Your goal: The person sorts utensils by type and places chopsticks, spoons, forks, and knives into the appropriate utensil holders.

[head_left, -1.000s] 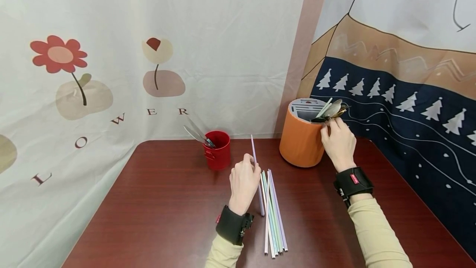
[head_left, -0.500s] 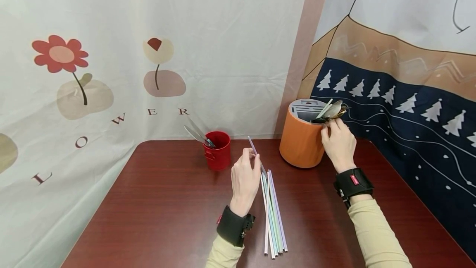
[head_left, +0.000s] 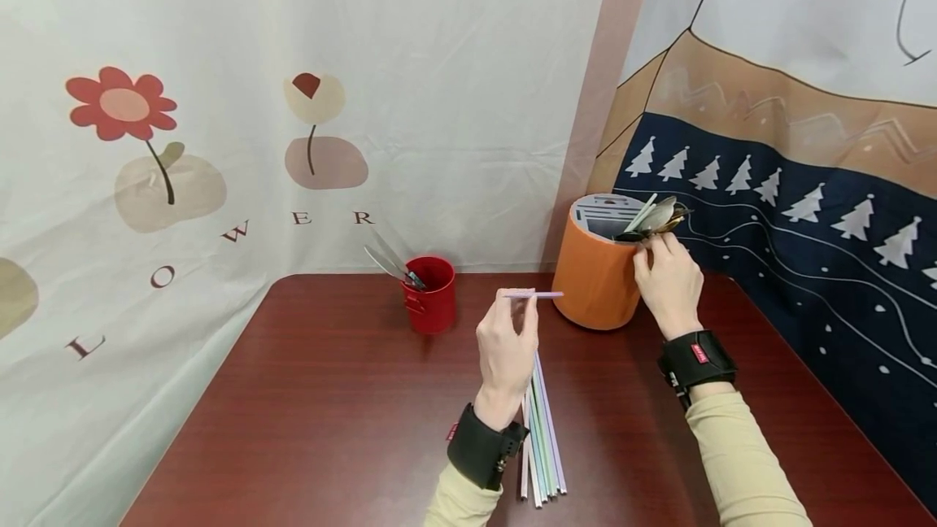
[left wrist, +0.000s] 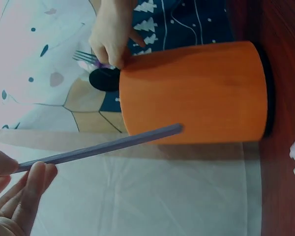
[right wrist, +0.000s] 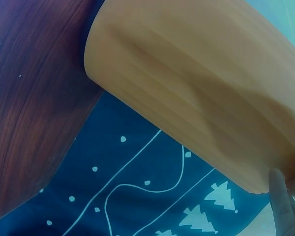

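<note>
Pinched level between thumb and fingertips of the left hand (head_left: 507, 346): one lilac straw (head_left: 533, 294), raised above the dark red wood-grain counter (head_left: 307, 397), its free end almost at the wall of the orange holder (head_left: 594, 279). Seen in the left wrist view as a thin, straight, matte tube, gripped close to one end. Likely feather-light and fairly stiff, yet easy to crush or kink; best taken gently nearer the middle for control. Curled over the holder's rim, the right hand (head_left: 668, 283), fingers among the spoons and forks (head_left: 654, 216) standing inside; whether clamped on any one piece, cannot tell. Smooth, rounded cylinder of a holder, seemingly plastic, upright near the counter's far right corner. Lying flat below the left wrist, a neat bundle of pastel straws (head_left: 542, 437), side by side. Farther left, a small glossy red cup (head_left: 432, 296) with metal utensils leaning out. Behind, soft printed cloth with flowers and pine trees.
</note>
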`<state>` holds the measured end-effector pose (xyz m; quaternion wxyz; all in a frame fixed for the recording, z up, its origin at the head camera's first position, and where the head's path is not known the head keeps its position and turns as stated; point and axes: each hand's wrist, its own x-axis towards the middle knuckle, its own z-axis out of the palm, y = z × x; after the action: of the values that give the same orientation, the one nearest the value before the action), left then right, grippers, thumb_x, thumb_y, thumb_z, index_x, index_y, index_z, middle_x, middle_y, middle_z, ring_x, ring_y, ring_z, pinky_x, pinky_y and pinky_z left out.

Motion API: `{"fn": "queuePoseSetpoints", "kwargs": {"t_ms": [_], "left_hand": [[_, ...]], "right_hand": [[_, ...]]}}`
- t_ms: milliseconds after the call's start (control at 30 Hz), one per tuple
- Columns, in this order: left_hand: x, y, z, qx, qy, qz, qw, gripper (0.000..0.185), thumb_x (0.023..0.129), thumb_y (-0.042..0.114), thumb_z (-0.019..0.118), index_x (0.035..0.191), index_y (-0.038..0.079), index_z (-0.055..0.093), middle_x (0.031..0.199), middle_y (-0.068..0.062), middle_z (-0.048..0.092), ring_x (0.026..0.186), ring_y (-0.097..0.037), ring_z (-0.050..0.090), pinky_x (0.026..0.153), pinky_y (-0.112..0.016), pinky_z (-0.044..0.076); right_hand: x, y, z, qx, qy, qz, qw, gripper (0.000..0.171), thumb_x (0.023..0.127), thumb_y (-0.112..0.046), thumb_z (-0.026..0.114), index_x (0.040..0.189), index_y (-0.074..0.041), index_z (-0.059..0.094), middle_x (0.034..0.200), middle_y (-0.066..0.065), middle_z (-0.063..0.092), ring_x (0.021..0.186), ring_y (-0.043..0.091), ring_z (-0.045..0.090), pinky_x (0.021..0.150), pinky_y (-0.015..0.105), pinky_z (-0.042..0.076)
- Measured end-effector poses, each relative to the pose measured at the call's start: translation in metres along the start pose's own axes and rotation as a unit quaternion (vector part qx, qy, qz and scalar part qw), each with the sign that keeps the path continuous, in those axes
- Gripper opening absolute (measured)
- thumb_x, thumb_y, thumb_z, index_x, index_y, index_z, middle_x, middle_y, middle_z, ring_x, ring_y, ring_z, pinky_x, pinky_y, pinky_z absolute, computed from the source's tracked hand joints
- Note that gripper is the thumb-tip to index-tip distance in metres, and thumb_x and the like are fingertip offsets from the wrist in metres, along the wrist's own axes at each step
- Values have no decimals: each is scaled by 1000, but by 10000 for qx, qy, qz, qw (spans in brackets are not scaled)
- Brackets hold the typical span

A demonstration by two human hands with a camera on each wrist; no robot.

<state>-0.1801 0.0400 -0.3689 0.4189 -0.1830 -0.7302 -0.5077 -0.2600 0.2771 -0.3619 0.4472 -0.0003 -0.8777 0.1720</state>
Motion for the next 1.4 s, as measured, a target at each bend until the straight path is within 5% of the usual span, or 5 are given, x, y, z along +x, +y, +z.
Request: {"fn": "queuePoseSetpoints", "kwargs": {"t_ms": [200, 533, 967, 1400], "left_hand": [[17, 14, 14, -396, 5, 502, 9980, 12, 91, 4, 61, 102, 0, 61, 94, -11, 69, 81, -16, 70, 73, -14, 54], [55, 22, 45, 74, -148, 1329, 9910, 9, 94, 9, 57, 101, 4, 60, 89, -8, 68, 73, -13, 66, 68, -14, 53], [82, 12, 72, 1077, -962, 1059, 9838, 13, 96, 18, 55, 103, 8, 60, 93, -2, 71, 80, -13, 69, 69, -21, 55], [77, 7, 77, 1772, -1319, 889, 9712, 17, 99, 25, 50, 102, 15, 63, 83, 4, 70, 64, -13, 66, 54, -24, 49]], "right_hand": [[-1, 1, -1, -15, -58, 66, 10000, 22, 93, -16, 50, 87, 1, 62, 91, 17, 60, 76, 42, 56, 63, 57, 44], [-2, 3, 0, -9, -125, 86, 9999, 23, 94, -19, 50, 90, 0, 62, 95, 16, 60, 77, 42, 56, 63, 57, 44], [0, 2, 1, -11, -84, 21, 10000, 22, 94, -18, 51, 90, 0, 63, 94, 16, 60, 75, 41, 56, 62, 57, 45], [-1, 2, 1, -39, -21, -33, 10000, 21, 93, -17, 51, 90, 1, 63, 94, 17, 61, 75, 42, 57, 62, 57, 45]]}}
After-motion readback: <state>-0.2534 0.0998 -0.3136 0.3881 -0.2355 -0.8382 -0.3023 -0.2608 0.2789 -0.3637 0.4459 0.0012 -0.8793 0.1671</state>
